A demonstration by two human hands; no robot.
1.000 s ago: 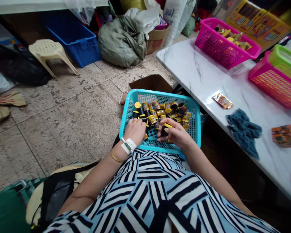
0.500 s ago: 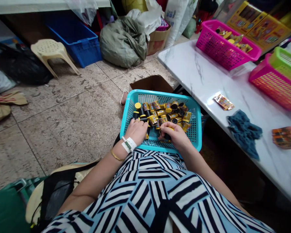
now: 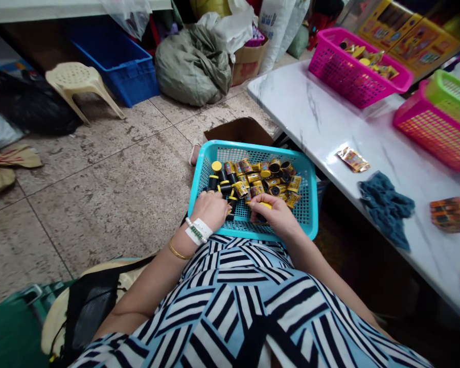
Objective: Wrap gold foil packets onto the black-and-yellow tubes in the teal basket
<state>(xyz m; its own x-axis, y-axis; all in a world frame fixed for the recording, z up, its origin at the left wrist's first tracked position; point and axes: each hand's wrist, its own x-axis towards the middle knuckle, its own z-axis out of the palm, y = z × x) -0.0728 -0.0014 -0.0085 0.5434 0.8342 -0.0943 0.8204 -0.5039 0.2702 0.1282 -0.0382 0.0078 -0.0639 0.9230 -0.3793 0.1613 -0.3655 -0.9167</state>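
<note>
A teal plastic basket (image 3: 308, 204) rests on my lap, holding several small black and yellow canisters (image 3: 253, 176). My left hand (image 3: 210, 208) sits curled at the basket's near left, fingers closed on something dark I cannot make out. My right hand (image 3: 276, 214) is closed around a black canister with a yellow cap (image 3: 263, 208) at the basket's near middle. Both hands almost touch each other over the mesh floor.
A white marble-look table (image 3: 329, 122) stands to the right with pink baskets (image 3: 352, 66), a green basket (image 3: 450, 99), a foil packet (image 3: 352, 158) and a blue cloth (image 3: 385, 207). On the tiled floor are a stool (image 3: 78, 82), a blue crate (image 3: 117, 59), a grey sack (image 3: 193, 64).
My right hand has drawn the yellow-capped canister down and closer to my left hand; the left hand has shifted slightly back toward the basket's near edge.
</note>
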